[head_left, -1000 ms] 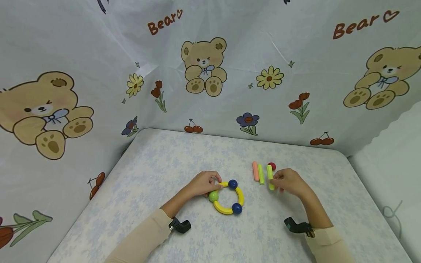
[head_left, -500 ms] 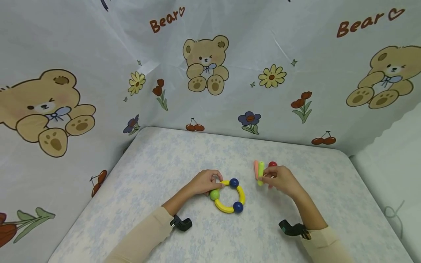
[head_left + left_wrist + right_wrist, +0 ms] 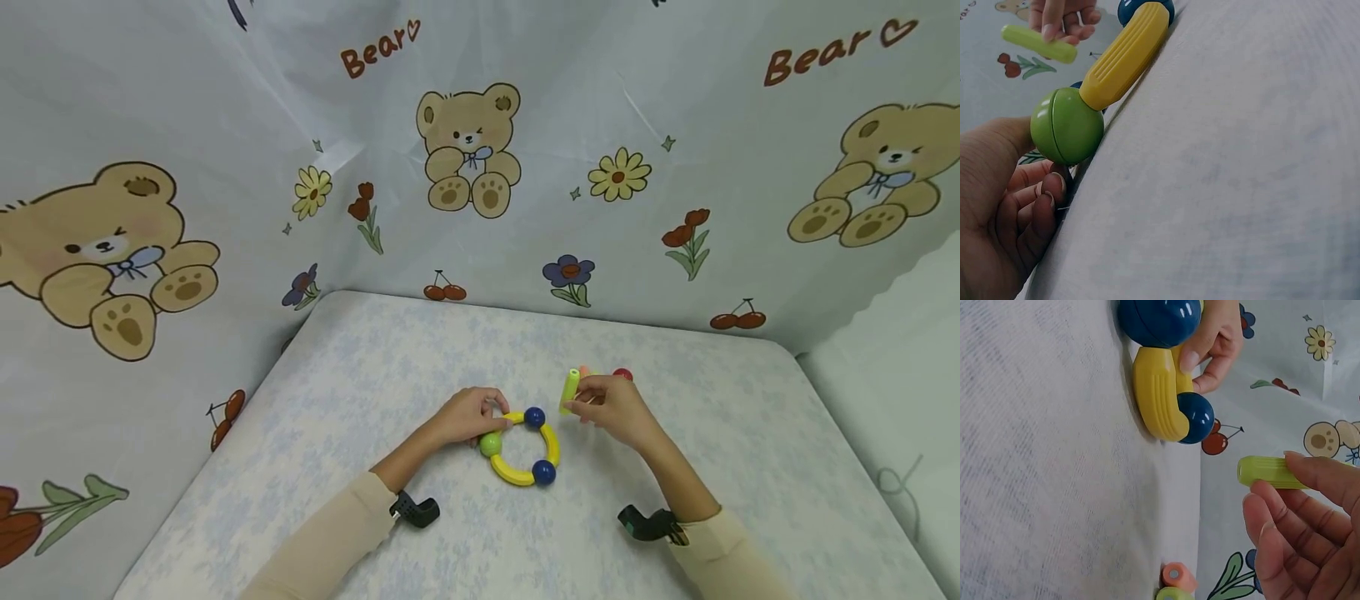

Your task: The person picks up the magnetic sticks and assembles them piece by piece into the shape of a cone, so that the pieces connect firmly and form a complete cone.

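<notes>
A ring of yellow curved magnetic sticks, a green ball and two dark blue balls lies on the table. My left hand grips the ring at its far left, thumb and finger about the yellow stick beside the green ball. Between thumb and fingers, my right hand pinches a straight lime-green magnetic stick, raised above the table just right of the ring. The right wrist view shows this lime stick held near one end, its other end free.
Behind my right hand, a salmon stick and a second lime stick lie side by side, mostly hidden in the head view. A red ball sits behind that hand. A bear-print cloth hangs along the table's far edge.
My right hand has lifted the lime stick from beside the red ball and carried it left, past the other sticks, toward the ring. My left hand keeps its place on the ring.
</notes>
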Demonstrator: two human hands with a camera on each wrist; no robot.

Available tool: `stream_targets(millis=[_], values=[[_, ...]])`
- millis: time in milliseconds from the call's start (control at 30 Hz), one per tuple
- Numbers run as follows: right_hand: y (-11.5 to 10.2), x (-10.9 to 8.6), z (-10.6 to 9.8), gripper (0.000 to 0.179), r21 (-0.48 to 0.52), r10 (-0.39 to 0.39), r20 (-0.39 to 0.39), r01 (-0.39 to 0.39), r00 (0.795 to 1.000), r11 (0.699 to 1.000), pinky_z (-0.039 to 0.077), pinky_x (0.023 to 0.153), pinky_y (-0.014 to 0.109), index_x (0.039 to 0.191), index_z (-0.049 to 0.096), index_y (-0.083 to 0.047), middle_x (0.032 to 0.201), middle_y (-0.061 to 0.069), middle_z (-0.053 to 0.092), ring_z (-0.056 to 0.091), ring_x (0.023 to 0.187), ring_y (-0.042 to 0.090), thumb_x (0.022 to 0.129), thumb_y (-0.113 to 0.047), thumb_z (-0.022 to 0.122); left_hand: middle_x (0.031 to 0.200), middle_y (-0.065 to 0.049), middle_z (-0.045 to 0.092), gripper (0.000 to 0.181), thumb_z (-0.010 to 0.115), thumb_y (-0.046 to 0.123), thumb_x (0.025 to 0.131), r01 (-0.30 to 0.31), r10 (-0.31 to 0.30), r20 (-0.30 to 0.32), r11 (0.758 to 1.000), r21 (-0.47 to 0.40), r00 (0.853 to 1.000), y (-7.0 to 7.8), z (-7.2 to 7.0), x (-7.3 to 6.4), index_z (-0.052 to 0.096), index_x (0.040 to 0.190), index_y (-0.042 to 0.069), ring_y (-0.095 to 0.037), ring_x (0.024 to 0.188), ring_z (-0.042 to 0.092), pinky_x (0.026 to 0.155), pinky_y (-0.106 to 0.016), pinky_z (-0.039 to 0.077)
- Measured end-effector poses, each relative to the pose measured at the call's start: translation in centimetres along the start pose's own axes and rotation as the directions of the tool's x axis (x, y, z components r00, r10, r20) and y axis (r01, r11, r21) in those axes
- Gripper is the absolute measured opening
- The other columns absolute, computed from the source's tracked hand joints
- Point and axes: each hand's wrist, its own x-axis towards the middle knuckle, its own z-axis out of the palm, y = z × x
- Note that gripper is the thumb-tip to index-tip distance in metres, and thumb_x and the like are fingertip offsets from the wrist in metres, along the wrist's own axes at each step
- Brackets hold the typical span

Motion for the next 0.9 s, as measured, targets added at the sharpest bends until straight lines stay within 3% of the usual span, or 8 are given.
stream_targets(millis=[300, 533, 900], values=[[-0.8, 1.0, 2.0, 0.010, -0.057, -0.082, 0.010, 0.082, 0.997, 0.995, 0.056, 0.058, 0.028, 0.092, 0.076, -0.011, 0.082, 0.000, 0.073, 0.069, 0.066, 0.018, 0.086, -0.015, 0.083, 0.052, 0.001, 0.056, 0.014, 0.077, 0.032, 0.092, -0.001, 0.002, -0.009, 1.000, 0.014, 1.000, -0.1, 0.1, -0.1, 0.068, 0.100, 0.024, -0.014, 0.035, 0.049, 0.037, -0.028, 0.044], [-1.1, 1.6, 2.8, 0.009, -0.078, -0.126, 0.031, 0.128, 0.992, 0.989, 0.055, 0.057, 0.026, 0.090, 0.075, -0.009, 0.081, 0.000, 0.073, 0.066, 0.066, 0.012, 0.086, -0.011, 0.083, 0.053, 0.001, 0.057, 0.014, 0.076, 0.032, 0.093, 0.002, -0.002, -0.001, 1.000, 0.011, 1.000, -0.1, 0.1, 0.1, 0.068, 0.100, 0.024, -0.013, 0.035, 0.049, 0.037, -0.027, 0.045], [-1.2, 1.8, 3.2, 0.010, -0.072, -0.085, 0.051, 0.089, 0.995, 0.993, 0.055, 0.058, 0.027, 0.093, 0.076, -0.006, 0.081, 0.001, 0.073, 0.066, 0.065, 0.012, 0.087, -0.010, 0.082, 0.053, 0.000, 0.057, 0.013, 0.076, 0.031, 0.093, -0.001, 0.001, -0.007, 1.000, 0.009, 1.000, 0.0, 0.1, 0.0, 0.068, 0.101, 0.024, -0.014, 0.035, 0.049, 0.037, -0.027, 0.044]])
